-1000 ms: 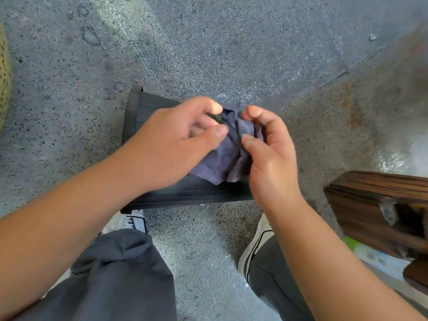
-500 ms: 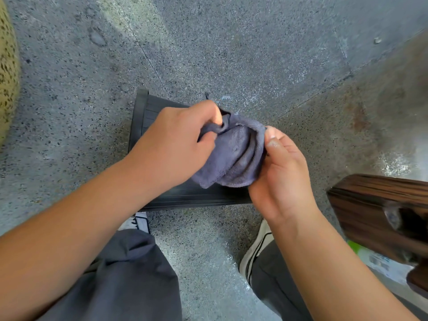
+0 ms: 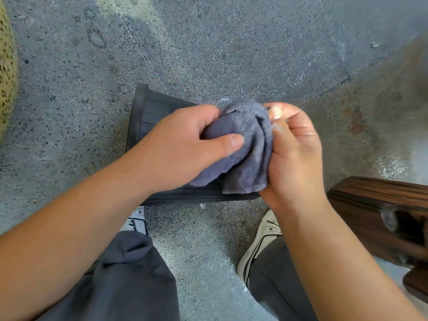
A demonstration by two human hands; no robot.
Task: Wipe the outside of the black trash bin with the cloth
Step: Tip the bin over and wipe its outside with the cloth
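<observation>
A black trash bin (image 3: 148, 112) lies on its side on the speckled floor, its rim at the left and its ribbed side up. Above it I hold a bunched grey-blue cloth (image 3: 245, 149) between both hands. My left hand (image 3: 183, 147) grips the cloth's left part, thumb pressed on top. My right hand (image 3: 296, 156) clasps its right edge, fingers curled around it. Hands and cloth hide most of the bin's middle and right end. I cannot tell whether the cloth touches the bin.
A dark wooden piece of furniture (image 3: 379, 212) stands at the right, close to my right forearm. A yellowish spotted object (image 3: 7, 70) sits at the far left edge. My two shoes (image 3: 261, 242) and grey trouser legs are below the bin.
The cloth has been gathered into a tighter bundle. My left thumb now lies across its top, and my right hand has turned palm-in against its right side.
</observation>
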